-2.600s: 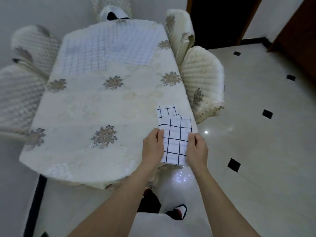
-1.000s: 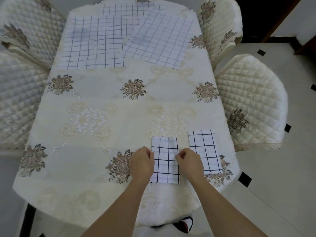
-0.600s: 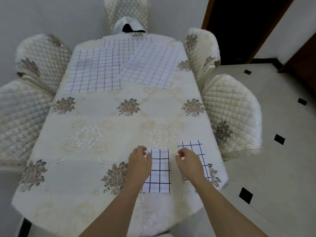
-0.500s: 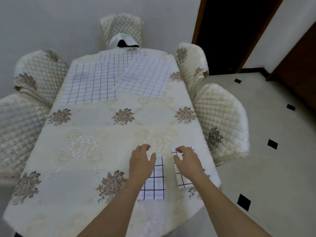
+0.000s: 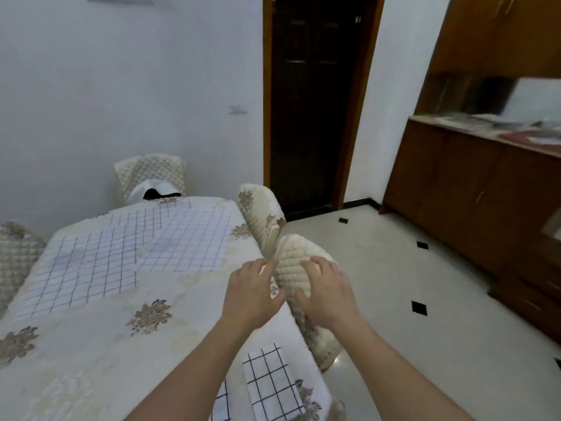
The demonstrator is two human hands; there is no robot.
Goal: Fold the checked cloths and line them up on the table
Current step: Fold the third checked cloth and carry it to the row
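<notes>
On the table (image 5: 91, 354), a folded cloth (image 5: 271, 382) points lengthwise away (left hand (image 5: 252, 294) and right hand (image 5: 326, 293) loosely spread)

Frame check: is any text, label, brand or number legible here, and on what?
None can be read.
The folded checked cloth and the spread checked cloths carry only grid lines.
The tablecloth has only flower motifs.
The papers on the counter are too blurred to tell.

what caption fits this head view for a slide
Left hand and right hand hover open beside the table; folded cloths nearest, unfolded cloths at the far end.
</notes>
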